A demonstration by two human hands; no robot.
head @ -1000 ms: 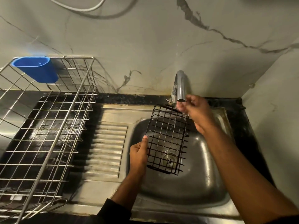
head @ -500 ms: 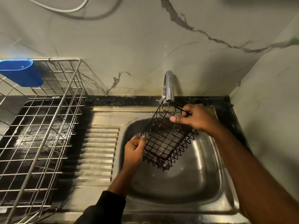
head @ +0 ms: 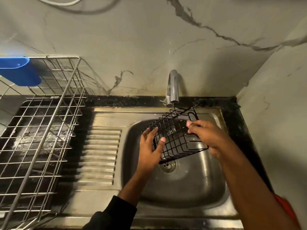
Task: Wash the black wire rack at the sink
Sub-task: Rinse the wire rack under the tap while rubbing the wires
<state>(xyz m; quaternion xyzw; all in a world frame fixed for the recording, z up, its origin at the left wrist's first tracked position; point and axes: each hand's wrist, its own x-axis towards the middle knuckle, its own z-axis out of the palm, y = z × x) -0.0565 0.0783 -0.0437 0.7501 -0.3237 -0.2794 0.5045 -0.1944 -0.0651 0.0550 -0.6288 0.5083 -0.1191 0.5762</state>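
Black wire makes up the one rack [head: 176, 135] I have to wash, and I see it held tilted over the basin of the single steel sink [head: 179, 193], its upper corner just under the spout of the one tap [head: 172, 87]. My left hand [head: 150, 151] is on the rack's left side — fingers spread and fairly straight against the wires, thumb tip laid on the mesh, so it supports rather than clamps. My right hand [head: 209, 136] has its fingers curled round the rack's right edge, gripping it. I cannot tell whether water is running. One round drain [head: 167, 166] shows in the basin floor, partly under the rack's lower corner. Left of the basin lies the ribbed draining board [head: 99, 155], and further left stands one steel wire dish drainer [head: 41, 130] with one blue plastic cup holder [head: 18, 72] hooked on its back rail. Two forearms come in from below — the left in a dark sleeve [head: 109, 214].
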